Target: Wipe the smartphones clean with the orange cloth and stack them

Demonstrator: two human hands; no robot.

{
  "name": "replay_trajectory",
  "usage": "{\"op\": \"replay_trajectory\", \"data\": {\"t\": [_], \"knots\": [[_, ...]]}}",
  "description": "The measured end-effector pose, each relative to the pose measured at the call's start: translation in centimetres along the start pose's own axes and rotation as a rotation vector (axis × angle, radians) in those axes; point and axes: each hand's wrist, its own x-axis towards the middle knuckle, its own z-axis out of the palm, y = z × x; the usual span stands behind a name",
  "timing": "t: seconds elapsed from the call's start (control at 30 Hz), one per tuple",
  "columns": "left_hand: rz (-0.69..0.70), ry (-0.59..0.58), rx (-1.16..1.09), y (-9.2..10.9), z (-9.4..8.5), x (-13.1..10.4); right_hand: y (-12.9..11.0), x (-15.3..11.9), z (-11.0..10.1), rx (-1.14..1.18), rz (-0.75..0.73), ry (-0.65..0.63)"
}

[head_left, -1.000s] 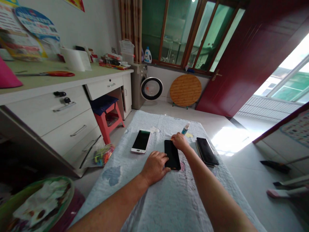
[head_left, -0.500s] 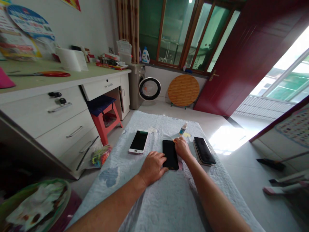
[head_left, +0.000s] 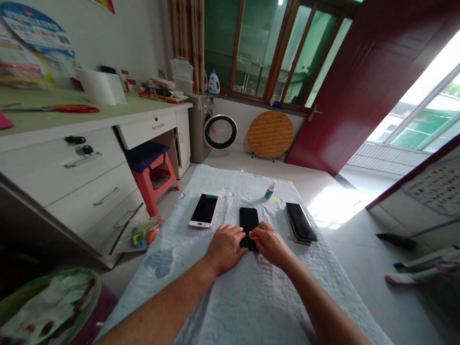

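A black phone [head_left: 247, 218] lies flat on the light blue cloth [head_left: 230, 306], screen up. My left hand [head_left: 225, 245] grips its left side and lower edge between fingers and thumb. Over the lower right part of the screen, my right hand [head_left: 269, 240] is closed, its fingers pinched on something small and orange that I cannot make out. To the left lies a white phone [head_left: 204, 210] with a dark screen. On the right, another black phone [head_left: 301, 222] rests on a flat, light-edged item. A small spray bottle [head_left: 269, 190] stands behind the middle phone.
At the left is a white desk [head_left: 151, 112] with drawers, and a red stool [head_left: 156, 184] beneath it. A bin [head_left: 95, 306] with used tissues stands at the lower left. Farther back are a washing machine [head_left: 201, 129] and a round wooden board [head_left: 270, 135].
My right hand has moved from the top right corner of the middle phone down to its lower right part. My left hand stays at the phone's left side. The view has shifted slightly.
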Motion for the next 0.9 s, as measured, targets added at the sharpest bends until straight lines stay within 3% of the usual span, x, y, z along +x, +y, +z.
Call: {"op": "replay_trajectory", "data": {"t": [0.13,0.3,0.67,0.9], "knots": [[0.007,0.023,0.006,-0.2,0.3,-0.1,-0.9,-1.3,0.2,0.013,-0.030,0.017],[0.018,0.007,0.019,-0.3,0.0,-0.1,-0.7,-0.5,0.9,0.061,0.003,0.080],[0.010,-0.008,0.026,-0.3,-0.2,-0.1,2.9,6.3,1.3,-0.076,0.190,0.169],[0.008,-0.017,0.033,-0.3,-0.3,-0.1,3.1,9.4,1.8,-0.189,0.284,0.197]]}}
